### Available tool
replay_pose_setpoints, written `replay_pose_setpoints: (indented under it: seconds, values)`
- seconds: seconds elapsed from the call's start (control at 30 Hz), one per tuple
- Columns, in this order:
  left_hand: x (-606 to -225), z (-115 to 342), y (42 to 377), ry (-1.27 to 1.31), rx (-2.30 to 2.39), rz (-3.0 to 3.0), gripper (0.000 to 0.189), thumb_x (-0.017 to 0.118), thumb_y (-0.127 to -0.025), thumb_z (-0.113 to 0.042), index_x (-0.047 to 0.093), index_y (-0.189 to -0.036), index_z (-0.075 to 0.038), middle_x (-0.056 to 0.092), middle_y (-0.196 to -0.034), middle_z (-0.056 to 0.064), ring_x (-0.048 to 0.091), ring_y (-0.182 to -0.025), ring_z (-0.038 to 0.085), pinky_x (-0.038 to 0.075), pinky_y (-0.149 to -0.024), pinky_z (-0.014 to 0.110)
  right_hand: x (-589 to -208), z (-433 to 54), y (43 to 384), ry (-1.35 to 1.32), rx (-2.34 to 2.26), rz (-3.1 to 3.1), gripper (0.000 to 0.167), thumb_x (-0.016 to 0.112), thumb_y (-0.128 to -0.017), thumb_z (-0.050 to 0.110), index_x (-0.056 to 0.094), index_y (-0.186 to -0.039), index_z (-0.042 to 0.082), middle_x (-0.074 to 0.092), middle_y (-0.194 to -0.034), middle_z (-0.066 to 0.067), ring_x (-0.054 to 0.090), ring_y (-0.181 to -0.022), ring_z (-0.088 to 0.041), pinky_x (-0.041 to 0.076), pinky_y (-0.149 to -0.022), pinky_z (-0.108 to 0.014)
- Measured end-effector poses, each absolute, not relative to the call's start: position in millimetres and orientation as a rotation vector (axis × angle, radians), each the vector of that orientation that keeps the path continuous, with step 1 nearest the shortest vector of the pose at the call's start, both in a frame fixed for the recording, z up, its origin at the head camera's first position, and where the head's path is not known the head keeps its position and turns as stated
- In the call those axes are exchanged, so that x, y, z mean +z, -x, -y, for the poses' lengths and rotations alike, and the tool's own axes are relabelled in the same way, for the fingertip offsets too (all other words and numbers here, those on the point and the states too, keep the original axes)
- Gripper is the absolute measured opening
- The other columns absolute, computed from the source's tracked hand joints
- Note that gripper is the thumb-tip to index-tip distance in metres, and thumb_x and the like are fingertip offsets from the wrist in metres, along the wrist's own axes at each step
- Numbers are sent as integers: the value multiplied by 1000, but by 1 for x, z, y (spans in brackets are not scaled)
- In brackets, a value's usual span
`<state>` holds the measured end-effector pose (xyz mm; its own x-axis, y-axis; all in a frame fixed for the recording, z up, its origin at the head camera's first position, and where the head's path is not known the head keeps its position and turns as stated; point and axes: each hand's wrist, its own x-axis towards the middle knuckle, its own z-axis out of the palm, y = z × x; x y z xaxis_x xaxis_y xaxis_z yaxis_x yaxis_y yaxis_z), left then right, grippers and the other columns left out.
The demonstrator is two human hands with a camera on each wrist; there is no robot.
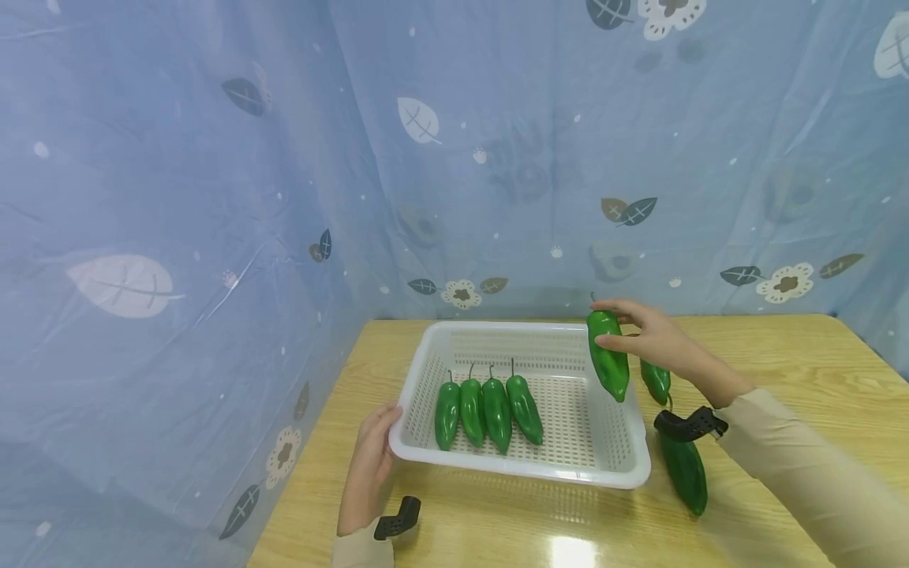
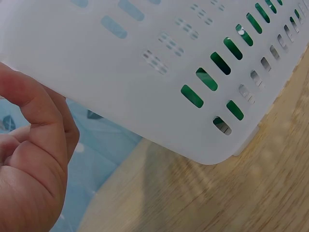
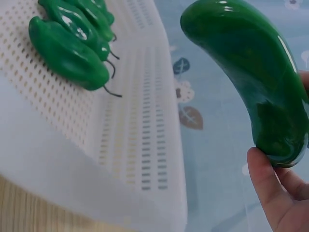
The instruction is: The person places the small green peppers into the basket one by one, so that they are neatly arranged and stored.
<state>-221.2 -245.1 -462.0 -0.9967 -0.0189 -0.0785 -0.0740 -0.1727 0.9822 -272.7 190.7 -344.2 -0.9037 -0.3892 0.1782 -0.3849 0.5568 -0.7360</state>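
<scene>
My left hand (image 1: 376, 442) grips the left rim of a white plastic basket (image 1: 525, 472); in the left wrist view its fingers (image 2: 36, 104) curl at the rim. Several green peppers (image 1: 497, 414) lie side by side in the basket's left half, stems toward the far side. Over the basket's right rim, my right hand (image 1: 649, 339) holds another green pepper (image 1: 609, 367) between thumb and fingers, stem up. The right wrist view shows this pepper (image 3: 251, 72) up close, above the thumb (image 3: 265, 183).
On the wooden table (image 1: 802, 371), right of the basket, lie a green pepper (image 1: 655, 380) partly hidden by the right hand and another pepper (image 1: 685, 477) nearer the front. A blue patterned curtain (image 1: 497, 158) hangs behind and along the left.
</scene>
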Motion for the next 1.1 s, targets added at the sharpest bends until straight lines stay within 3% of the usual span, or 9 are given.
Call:
replay_pose_setpoints:
  seconds: [0.43, 0.77, 1.1]
  values:
    - [-463, 246, 221, 112, 2396, -1975, 48, 49, -98, -22, 41, -133, 9, 50, -130, 20, 58, -115, 23, 52, -94, 34, -351, -161, 282, 692, -1308, -2702, 57, 62, -92, 30, 41, -141, 9, 39, -142, -21, 42, -125, -45, 48, -89, -56]
    - [-463, 246, 222, 65, 2392, -1959, 48, 46, -99, -19, 38, -136, 10, 42, -137, 26, 51, -124, 31, 49, -98, 37, -365, -146, 293, 693, -1313, -2677, 58, 63, -91, 34, 43, -140, 11, 37, -146, -19, 42, -125, -45, 43, -93, -59]
    - [-464, 245, 222, 97, 2401, -1977, 46, 48, -98, -19, 41, -134, 10, 47, -133, 24, 56, -117, 27, 52, -94, 33, -373, -127, 296, 655, -1322, -2634, 58, 65, -89, 34, 45, -139, 11, 47, -139, -17, 45, -122, -43, 48, -90, -54]
